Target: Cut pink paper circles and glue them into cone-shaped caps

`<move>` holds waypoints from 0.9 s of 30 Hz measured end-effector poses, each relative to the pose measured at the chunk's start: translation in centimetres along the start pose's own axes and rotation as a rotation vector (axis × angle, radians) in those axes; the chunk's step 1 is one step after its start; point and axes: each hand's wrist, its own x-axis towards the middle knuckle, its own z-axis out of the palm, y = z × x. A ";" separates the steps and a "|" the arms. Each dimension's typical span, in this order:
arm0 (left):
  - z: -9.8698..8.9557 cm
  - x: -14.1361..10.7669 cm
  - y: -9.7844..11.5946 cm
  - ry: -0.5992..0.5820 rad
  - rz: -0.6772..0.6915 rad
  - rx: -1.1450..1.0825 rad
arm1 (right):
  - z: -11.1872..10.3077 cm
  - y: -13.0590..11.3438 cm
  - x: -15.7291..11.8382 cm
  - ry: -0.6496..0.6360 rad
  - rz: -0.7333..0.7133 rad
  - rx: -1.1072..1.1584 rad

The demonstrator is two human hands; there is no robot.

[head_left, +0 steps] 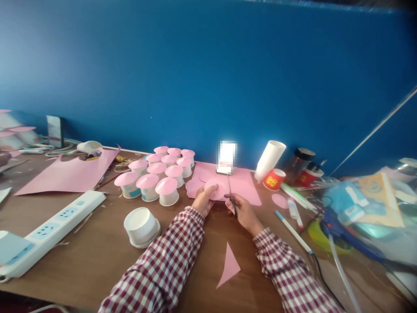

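My left hand (203,200) is closed on a round pink paper piece (217,189), thumb on top. In my right hand (245,212) is a pair of dark-handled scissors (232,198), its blades pointing away from me along the right side of that piece. Whether the blades are apart is too small to tell. Beneath and behind both hands lie pink paper sheets (250,188). A pink paper scrap (230,265) rests on the table between my forearms. To the left stand several paper cups with pink paper tops (167,186).
A white power strip (65,219) and an upturned white cup (140,224) are at left, near a cut pink sheet (78,171). On the right are stacked white cups (271,158), a red cup (274,179), a marker (293,231) and a blue glue gun (348,237).
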 end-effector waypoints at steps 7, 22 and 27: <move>0.2 -0.3 -0.1 0.011 0.016 -0.008 | 0.2 -0.7 -0.1 -0.023 0.049 0.018; 0.0 0.0 -0.4 -0.024 0.031 -0.064 | 0.0 -0.9 -0.1 -0.050 0.046 -0.026; 0.0 0.0 -0.3 -0.005 0.007 -0.046 | -0.3 -1.1 0.0 -0.055 0.065 -0.017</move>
